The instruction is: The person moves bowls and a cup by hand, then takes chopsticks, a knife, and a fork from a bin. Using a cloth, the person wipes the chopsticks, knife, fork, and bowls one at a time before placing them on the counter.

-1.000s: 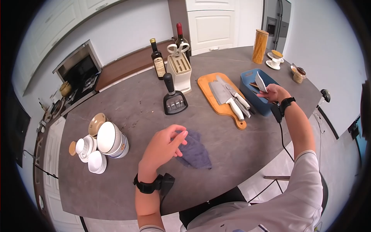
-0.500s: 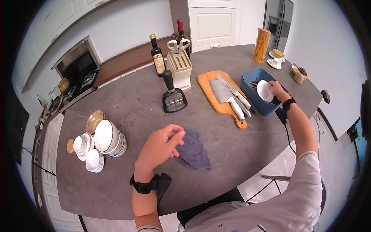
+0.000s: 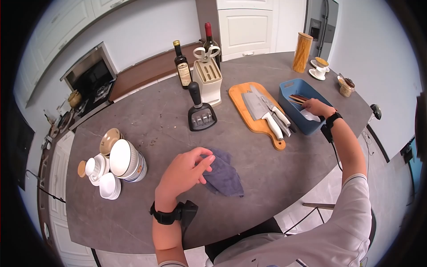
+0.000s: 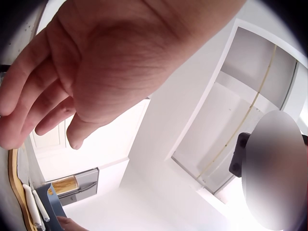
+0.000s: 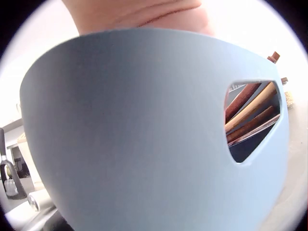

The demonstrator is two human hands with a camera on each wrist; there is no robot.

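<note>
My right hand (image 3: pixel 318 108) reaches into the blue basket (image 3: pixel 289 103), its fingertips beside brown sticks (image 3: pixel 299 98). A white bowl (image 3: pixel 310 115) lies in the basket under the hand; whether the fingers grip anything cannot be seen. In the right wrist view the basket's wall (image 5: pixel 144 125) hides the fingers, and sticks (image 5: pixel 255 106) show through its handle hole. My left hand (image 3: pixel 184 172) hovers over the near-left side of a crumpled dark cloth (image 3: pixel 223 175), fingers loosely bent and holding nothing; the left wrist view shows its palm (image 4: pixel 115 62).
Left of the basket, knives (image 3: pixel 260 107) lie on a wooden board (image 3: pixel 240 100). A black-handled tool (image 3: pixel 202 118) and a knife block (image 3: pixel 207 84) with scissors stand mid-table, bottles (image 3: pixel 182 66) behind. Stacked bowls (image 3: pixel 123 158) stand at left; a pasta jar (image 3: pixel 302 53) and cups stand far right.
The white bowl has gone from upright in my right hand down into the basket. My right hand has shifted toward the sticks. My left hand has stayed nearly still.
</note>
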